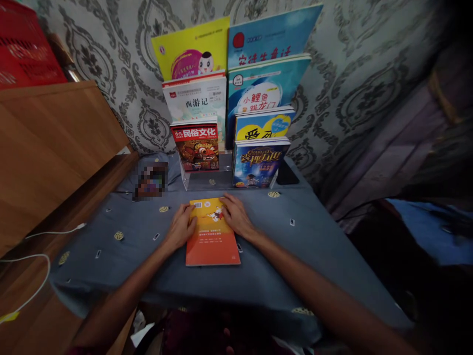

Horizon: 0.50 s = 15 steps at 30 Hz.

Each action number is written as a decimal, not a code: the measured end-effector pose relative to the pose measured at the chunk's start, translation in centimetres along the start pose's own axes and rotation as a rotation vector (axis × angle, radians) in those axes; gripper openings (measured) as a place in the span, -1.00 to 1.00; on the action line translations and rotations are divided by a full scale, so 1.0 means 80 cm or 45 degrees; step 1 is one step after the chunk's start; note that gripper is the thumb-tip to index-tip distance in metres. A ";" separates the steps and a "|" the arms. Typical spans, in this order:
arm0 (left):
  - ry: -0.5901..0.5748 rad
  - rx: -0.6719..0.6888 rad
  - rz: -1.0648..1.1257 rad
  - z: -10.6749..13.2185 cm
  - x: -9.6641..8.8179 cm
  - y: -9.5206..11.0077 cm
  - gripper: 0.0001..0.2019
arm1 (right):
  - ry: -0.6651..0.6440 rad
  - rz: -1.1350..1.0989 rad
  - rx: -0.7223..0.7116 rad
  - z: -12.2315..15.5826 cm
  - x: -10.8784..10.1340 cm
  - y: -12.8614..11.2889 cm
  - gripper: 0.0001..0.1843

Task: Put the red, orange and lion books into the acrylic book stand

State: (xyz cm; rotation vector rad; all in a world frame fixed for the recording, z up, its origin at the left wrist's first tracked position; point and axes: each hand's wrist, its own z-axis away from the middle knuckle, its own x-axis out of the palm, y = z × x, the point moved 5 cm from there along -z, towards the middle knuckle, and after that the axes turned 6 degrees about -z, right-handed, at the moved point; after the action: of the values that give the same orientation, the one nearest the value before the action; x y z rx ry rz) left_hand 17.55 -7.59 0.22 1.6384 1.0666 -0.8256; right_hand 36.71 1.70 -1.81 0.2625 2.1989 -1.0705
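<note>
A yellow-and-orange book point(212, 249) lies flat on the cloth-covered table, a barcode at its far left corner and a small cartoon figure near its right side. My left hand point(182, 226) grips its left edge, thumb towards the cover. On the opposite side my right hand point(236, 214) holds the far right edge, fingers curled against the cover. Just beyond stands a clear display rack point(186, 181) with books in two columns. A red-framed book point(197, 150) is at the front left, and a dark blue book point(258, 162) at the front right.
Taller picture books, one yellow point(190, 44) and one blue point(273, 32), rise at the back against patterned wallpaper. A dark phone-like object point(287, 174) lies right of the rack. A blurred-out item point(151, 181) rests at the left. A wooden cabinet point(62, 148) borders the table, with a white cable point(48, 268) below.
</note>
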 end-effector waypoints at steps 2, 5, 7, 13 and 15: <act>0.052 0.021 -0.066 -0.010 -0.005 -0.002 -0.66 | -0.049 0.099 -0.096 0.000 0.002 -0.022 -0.60; 0.125 0.043 -0.097 -0.014 -0.003 -0.004 -0.70 | -0.307 0.153 -0.292 -0.001 0.025 -0.068 -0.55; 0.146 0.052 -0.075 -0.012 0.000 -0.005 -0.68 | -0.459 0.129 -0.359 -0.002 0.044 -0.094 -0.47; 0.133 0.070 0.028 -0.007 0.001 -0.007 -0.64 | -0.533 0.163 -0.323 -0.010 0.068 -0.109 -0.47; 0.136 0.054 0.002 -0.008 0.001 -0.007 -0.65 | -0.497 0.167 -0.299 -0.008 0.063 -0.097 -0.48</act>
State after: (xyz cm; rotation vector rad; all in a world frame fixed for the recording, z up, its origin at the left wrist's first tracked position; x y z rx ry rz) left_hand 17.08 -6.91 0.10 1.7347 1.1285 -0.7719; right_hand 29.14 -3.33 0.07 0.0819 1.9019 -0.7137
